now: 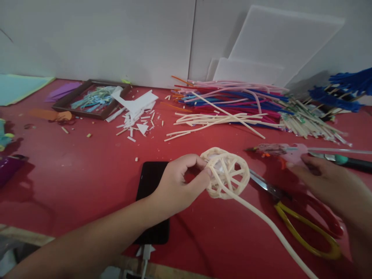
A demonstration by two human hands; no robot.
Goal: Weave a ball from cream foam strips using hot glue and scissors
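Observation:
My left hand [177,188] pinches the left rim of a round, cage-like ball [236,164] made of cream pipe cleaners. Something pale and shiny shows inside the ball. One long cream strand [270,223] trails from it toward the lower right. On the right, my right hand [331,186] is closed around a pink glue gun [297,152], whose dark nozzle points left toward the ball. A clear glue stick sticks out of the gun's back. Below the gun lie scissors [308,246] with yellow and red handles, their blade tips partly behind the ball.
Under my left forearm lies a black phone [152,232] with a white cable. Behind are bundled pipe cleaners [226,95], white scraps [136,106] and a brown tray [87,112]. White foam sheets [285,42] lean on the wall. A black-handled tool [354,164] lies at right.

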